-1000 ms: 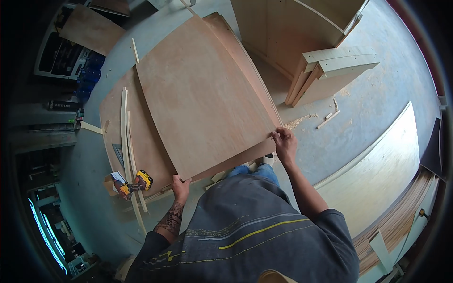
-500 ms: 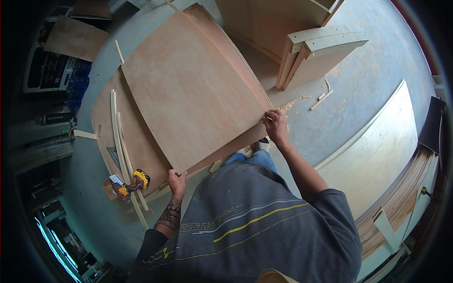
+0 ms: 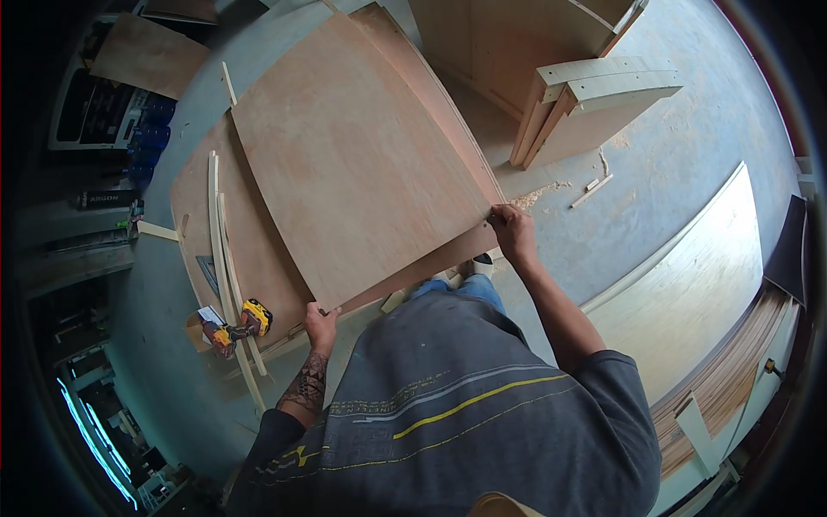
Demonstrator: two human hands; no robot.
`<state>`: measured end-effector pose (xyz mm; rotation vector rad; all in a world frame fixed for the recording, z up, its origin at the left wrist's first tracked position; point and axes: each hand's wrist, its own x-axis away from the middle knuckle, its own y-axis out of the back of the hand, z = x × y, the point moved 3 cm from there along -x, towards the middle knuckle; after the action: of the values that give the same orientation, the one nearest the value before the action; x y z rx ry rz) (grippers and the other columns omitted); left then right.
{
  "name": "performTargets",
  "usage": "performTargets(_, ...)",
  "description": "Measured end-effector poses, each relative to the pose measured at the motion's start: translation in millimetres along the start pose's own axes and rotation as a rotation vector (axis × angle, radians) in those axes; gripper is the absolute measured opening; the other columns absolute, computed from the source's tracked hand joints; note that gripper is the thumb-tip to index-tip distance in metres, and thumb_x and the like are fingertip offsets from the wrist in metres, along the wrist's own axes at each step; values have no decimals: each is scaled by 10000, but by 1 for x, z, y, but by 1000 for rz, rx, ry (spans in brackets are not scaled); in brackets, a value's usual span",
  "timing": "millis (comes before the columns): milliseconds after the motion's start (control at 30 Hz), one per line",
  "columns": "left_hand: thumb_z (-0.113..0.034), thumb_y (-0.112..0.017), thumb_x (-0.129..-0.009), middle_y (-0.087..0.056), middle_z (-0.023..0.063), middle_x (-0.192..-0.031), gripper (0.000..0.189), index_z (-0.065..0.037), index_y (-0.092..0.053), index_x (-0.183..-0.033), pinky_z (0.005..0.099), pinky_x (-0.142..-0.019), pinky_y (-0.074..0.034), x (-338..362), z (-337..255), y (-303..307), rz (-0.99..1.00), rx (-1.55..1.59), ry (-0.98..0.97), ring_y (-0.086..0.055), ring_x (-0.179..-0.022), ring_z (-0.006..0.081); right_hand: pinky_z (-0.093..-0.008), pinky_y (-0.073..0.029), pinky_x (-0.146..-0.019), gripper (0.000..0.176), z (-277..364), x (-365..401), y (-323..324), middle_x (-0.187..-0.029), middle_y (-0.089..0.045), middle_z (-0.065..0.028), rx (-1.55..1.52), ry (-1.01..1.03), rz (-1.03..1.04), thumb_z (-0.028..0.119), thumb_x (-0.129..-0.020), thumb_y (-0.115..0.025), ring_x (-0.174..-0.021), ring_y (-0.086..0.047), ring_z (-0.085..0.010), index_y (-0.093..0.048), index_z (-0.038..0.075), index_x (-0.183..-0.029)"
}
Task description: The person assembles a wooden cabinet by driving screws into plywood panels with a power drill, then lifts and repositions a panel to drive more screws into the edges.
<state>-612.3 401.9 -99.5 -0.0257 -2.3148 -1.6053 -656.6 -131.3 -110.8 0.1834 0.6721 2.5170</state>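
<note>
One plywood panel [image 3: 362, 164], near corners pinched in the closed fingers of left hand [image 3: 322, 328] and right hand [image 3: 514, 234]; cordless drill [image 3: 245, 327] left of left grip, wood shavings [image 3: 536, 196] beyond right.

Hiding part of the lower board [image 3: 254, 228] under the plywood sheet [image 3: 362, 164] beyond the left hand [image 3: 321, 327], cropping the wooden case [image 3: 474, 56] past the right hand [image 3: 514, 233] at the top edge.

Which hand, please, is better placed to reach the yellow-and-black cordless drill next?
Probably the left hand: holding the brown rectangular plywood sheet by a corner, it sits nearer the drill than the right hand does.
</note>
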Motion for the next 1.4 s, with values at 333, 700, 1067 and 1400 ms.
performTargets(333, -230, -916, -768, -657, 181, -875, 507, 10, -570, -1052, 451, -764, -536, -2, -1, -1, 27, -38, 10, -664, -812, 335, -420, -586, -852, 174, -9, -5, -2, -1020, -739, -214, 36, 27, 34, -24, -848, -718, -947, -729, -385, -765, -47, -1014)
performTargets(700, -225, -913, -769, -689, 217, -942, 512, 19, -590, -1082, 465, -802, -550, -4, 5, -8, 40, -17, 73, -692, -876, 368, -439, -587, -826, 128, -8, -4, -4, -1010, -740, -214, 83, 58, 57, 18, -866, -740, -938, -730, -392, -756, -41, -979)
performTargets(1067, -176, -865, -816, -738, 221, -1043, 438, 5, -647, -1150, 448, -851, -569, 7, -5, -10, -24, 83, 56, -731, -964, 368, -471, -586, -822, 132, 2, -3, -4, -1114, -724, -233, 402, 141, 174, 51, -953, -662, -966, -721, -422, -712, -20, -1051)
performTargets(1400, -139, -828, -836, -707, 228, -1029, 348, -7, -630, -1089, 504, -851, -556, 8, 3, -15, -27, 154, 70, -692, -1002, 430, -509, -548, -775, 89, -1, -26, 2, -944, -714, -229, 502, 140, 323, 87, -894, -730, -897, -701, -438, -726, 6, -929)
